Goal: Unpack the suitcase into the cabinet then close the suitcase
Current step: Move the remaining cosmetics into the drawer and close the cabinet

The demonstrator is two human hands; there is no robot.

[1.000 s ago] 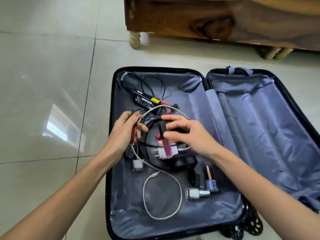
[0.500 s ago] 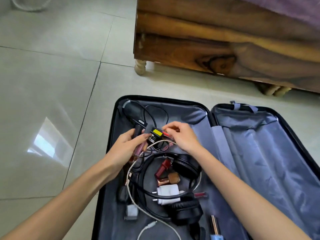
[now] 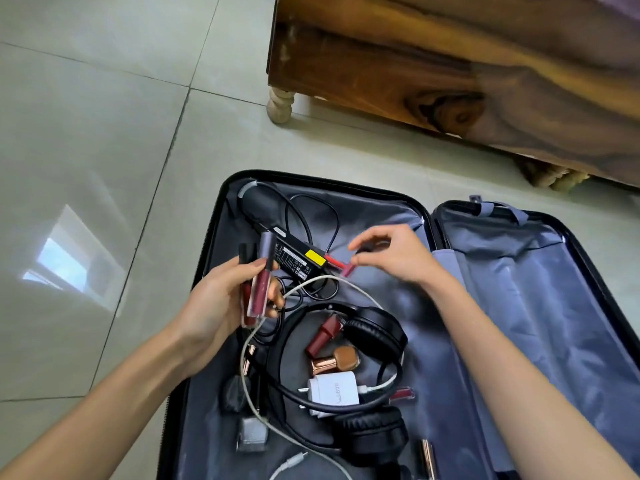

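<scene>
The black suitcase (image 3: 585,252) lies open on the floor, grey lining showing in both halves. My left hand (image 3: 221,299) grips a bunch of dark red lip gloss tubes (image 3: 258,292) over the left half. My right hand (image 3: 394,254) pinches a small red lip gloss (image 3: 341,266) beside the black power adapter (image 3: 299,261) with a yellow label. Below lie black headphones (image 3: 375,336), a white charger (image 3: 334,391), a white cable (image 3: 249,393), a red lipstick (image 3: 323,334) and a brown bottle (image 3: 341,358). No cabinet can be made out.
A wooden bed frame (image 3: 450,81) on turned legs (image 3: 280,105) stands just beyond the suitcase. Pale tiled floor (image 3: 86,150) spreads to the left. A black hair tool (image 3: 259,202) with its cord fills the suitcase's top left corner. The right half (image 3: 540,323) holds only lining.
My right hand moved up from the headphones to the red lip gloss by the adapter. My left hand kept its tubes and lifted a little. The view tilted up towards the bed.
</scene>
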